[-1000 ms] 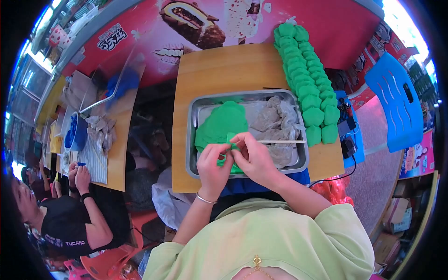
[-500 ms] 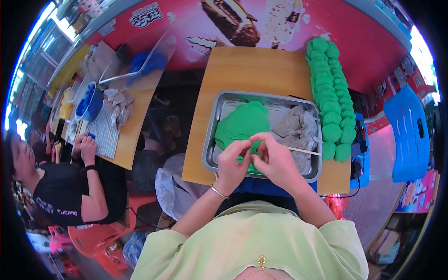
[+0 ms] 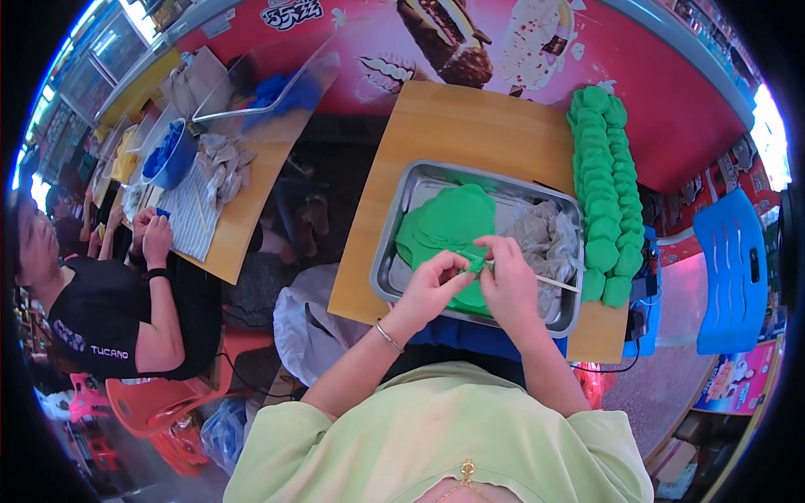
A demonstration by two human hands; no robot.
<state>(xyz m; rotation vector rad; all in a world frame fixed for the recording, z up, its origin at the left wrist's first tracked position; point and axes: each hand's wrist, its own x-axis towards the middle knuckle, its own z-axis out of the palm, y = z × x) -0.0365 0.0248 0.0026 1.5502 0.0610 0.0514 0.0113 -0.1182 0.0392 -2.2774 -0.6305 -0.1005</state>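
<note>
Above the near part of a shallow metal tray point(image 3: 388, 228), my hands meet around a small gathered green piece point(image 3: 476, 264). The fingertips of my left hand point(image 3: 429, 292) pinch its left side. My right hand point(image 3: 510, 283) closes on it from the right. Several thin green rounds point(image 3: 453, 216) overlap in the tray just beyond my hands; their material I cannot tell. At the tray's right side lies crumpled clear plastic point(image 3: 545, 235) with something greyish-brown in it. A pale thin stick point(image 3: 559, 284) reaches over the right rim.
The tray sits on a wooden table point(image 3: 470, 117). Two long rows of bunched green pieces point(image 3: 599, 189) run along its right edge. At left, a co-worker point(image 3: 109, 310) handles something blue at another table with a blue tub point(image 3: 172, 155). A blue chair point(image 3: 728, 272) stands right.
The green piece was a looser curl between my fingers and is now bunched small. My right hand has turned more upright. The whole view has shifted slightly.
</note>
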